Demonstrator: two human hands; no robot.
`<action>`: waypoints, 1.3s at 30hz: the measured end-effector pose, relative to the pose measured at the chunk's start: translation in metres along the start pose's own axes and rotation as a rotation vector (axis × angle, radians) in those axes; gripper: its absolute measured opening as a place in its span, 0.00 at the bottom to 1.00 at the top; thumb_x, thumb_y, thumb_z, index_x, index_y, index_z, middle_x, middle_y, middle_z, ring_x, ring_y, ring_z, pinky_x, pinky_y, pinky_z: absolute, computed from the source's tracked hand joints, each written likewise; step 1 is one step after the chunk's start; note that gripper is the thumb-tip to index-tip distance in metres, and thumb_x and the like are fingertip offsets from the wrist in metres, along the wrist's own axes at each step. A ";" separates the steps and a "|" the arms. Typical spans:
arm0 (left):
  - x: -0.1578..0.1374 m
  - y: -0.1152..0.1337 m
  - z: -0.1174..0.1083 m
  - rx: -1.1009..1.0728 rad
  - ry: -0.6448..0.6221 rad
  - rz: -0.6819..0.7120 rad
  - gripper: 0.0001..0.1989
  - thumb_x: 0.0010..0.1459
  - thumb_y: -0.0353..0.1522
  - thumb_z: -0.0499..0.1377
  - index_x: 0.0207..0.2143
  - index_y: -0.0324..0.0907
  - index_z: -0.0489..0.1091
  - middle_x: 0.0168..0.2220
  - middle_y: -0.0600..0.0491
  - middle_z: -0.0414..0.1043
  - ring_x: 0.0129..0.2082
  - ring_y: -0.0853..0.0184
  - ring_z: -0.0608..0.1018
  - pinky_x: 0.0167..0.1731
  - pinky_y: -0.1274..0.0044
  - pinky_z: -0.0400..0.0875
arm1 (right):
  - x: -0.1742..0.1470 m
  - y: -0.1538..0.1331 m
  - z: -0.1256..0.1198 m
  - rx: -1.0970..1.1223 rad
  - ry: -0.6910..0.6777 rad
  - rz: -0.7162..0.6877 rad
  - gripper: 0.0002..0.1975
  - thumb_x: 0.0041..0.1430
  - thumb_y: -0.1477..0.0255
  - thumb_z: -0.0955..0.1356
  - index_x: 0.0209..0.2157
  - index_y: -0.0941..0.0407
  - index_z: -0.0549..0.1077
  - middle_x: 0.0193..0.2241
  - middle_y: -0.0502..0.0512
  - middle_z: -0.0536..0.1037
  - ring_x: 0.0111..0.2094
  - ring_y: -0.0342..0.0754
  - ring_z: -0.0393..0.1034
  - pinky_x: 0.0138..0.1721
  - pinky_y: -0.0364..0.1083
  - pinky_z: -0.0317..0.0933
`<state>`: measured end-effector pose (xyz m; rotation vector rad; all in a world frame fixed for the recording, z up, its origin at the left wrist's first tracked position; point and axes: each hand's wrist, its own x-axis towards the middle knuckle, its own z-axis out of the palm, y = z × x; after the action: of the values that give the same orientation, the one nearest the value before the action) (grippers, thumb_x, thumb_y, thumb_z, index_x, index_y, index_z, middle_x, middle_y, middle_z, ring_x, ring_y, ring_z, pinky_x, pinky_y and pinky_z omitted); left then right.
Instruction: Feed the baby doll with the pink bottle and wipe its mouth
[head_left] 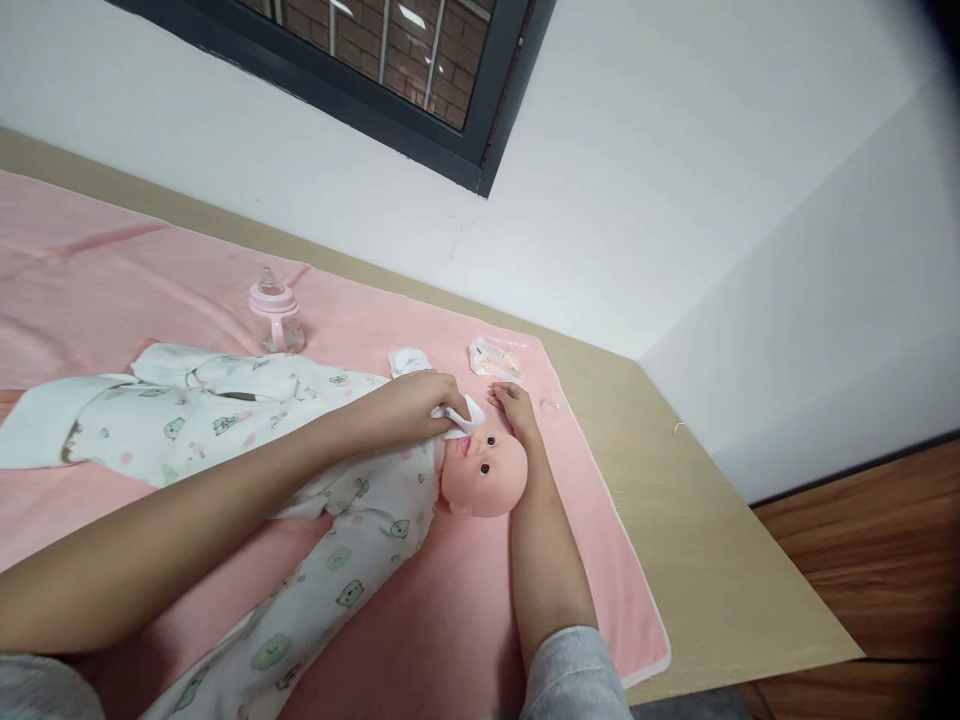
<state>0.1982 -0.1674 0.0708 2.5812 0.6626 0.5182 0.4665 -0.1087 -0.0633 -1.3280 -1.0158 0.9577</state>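
A baby doll (pixel 487 472) with a bald head lies on its back, its head toward the right. It wears a white outfit (pixel 255 400) printed with green and pink figures. My left hand (pixel 416 405) reaches across the doll's chest and pinches a white cloth (pixel 470 415) at its mouth and chin. Part of that cloth is hidden under my fingers. My right hand (pixel 516 408) rests on the pink blanket beyond the doll's head, fingers extended and holding nothing. My right forearm runs along the crown of the head.
A baby bottle (pixel 276 312) with a pink collar and handle stands on the pink blanket (pixel 480 600). Near my right hand lie a clear packet (pixel 495 358) and a small transparent item (pixel 550 405). The wooden tabletop (pixel 697 560) ends at the right; a wall and window (pixel 480 160) stand behind.
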 end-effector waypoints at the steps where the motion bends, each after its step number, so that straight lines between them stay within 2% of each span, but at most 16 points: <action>1: 0.000 0.000 0.000 -0.012 0.007 -0.011 0.12 0.54 0.29 0.54 0.35 0.42 0.77 0.36 0.51 0.74 0.36 0.63 0.75 0.35 0.78 0.65 | -0.001 -0.001 0.000 -0.002 -0.001 0.001 0.08 0.50 0.70 0.68 0.34 0.57 0.73 0.30 0.50 0.78 0.32 0.42 0.72 0.46 0.46 0.67; 13: -0.001 0.007 -0.004 -0.033 0.037 -0.082 0.13 0.57 0.26 0.52 0.38 0.41 0.76 0.40 0.51 0.72 0.42 0.63 0.74 0.39 0.77 0.64 | -0.004 -0.004 0.001 -0.017 -0.007 -0.003 0.09 0.50 0.70 0.69 0.34 0.58 0.74 0.33 0.52 0.79 0.33 0.42 0.72 0.46 0.45 0.67; 23: -0.004 0.015 -0.006 -0.014 -0.054 -0.009 0.19 0.52 0.20 0.51 0.37 0.43 0.78 0.39 0.53 0.71 0.37 0.67 0.74 0.36 0.80 0.63 | 0.002 0.001 0.000 -0.012 0.000 0.004 0.07 0.51 0.71 0.69 0.33 0.58 0.74 0.31 0.52 0.79 0.32 0.41 0.72 0.46 0.46 0.68; 28: -0.003 0.014 -0.002 -0.010 -0.072 0.018 0.17 0.53 0.21 0.51 0.35 0.43 0.78 0.37 0.53 0.71 0.33 0.69 0.74 0.32 0.80 0.62 | 0.003 0.000 0.000 -0.018 0.002 0.006 0.06 0.51 0.71 0.69 0.32 0.58 0.74 0.31 0.52 0.79 0.31 0.41 0.72 0.45 0.45 0.69; 33: -0.003 0.011 -0.001 -0.067 -0.035 -0.016 0.15 0.55 0.23 0.52 0.37 0.41 0.77 0.39 0.52 0.71 0.37 0.67 0.74 0.36 0.80 0.64 | 0.001 -0.001 0.000 -0.012 0.001 -0.003 0.07 0.50 0.70 0.70 0.32 0.57 0.74 0.32 0.52 0.79 0.34 0.42 0.72 0.45 0.46 0.69; 39: -0.001 0.003 0.001 -0.076 -0.014 0.016 0.12 0.57 0.26 0.53 0.34 0.40 0.77 0.36 0.52 0.71 0.34 0.66 0.74 0.34 0.78 0.63 | 0.000 -0.002 0.001 -0.002 -0.005 -0.002 0.06 0.51 0.71 0.69 0.32 0.58 0.74 0.34 0.53 0.78 0.34 0.42 0.73 0.46 0.46 0.69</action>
<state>0.1994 -0.1709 0.0712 2.5191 0.6060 0.5204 0.4659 -0.1084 -0.0615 -1.3262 -1.0220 0.9597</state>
